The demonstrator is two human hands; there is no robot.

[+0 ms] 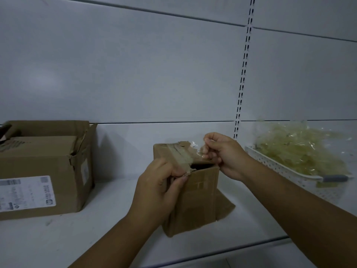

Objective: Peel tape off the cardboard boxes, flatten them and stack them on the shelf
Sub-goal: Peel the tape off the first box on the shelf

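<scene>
Box (195,198): small, upright on shelf (108,227), top taped.
Tape (180,158): partly lifted across the top.
Left grip (159,187): pinches tape's near end at the box edge.
Right grip (222,154): pinches the clear far end.
Risk: if we pull unevenly, tape likely tears and leaves strips stuck.
Basket (289,171): peeled tape, to the right.

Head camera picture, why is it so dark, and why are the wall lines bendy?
Head view: dim light; the wide lens bows the back panel seams; the big box throws a soft shadow to its right; the tape glints.
</scene>
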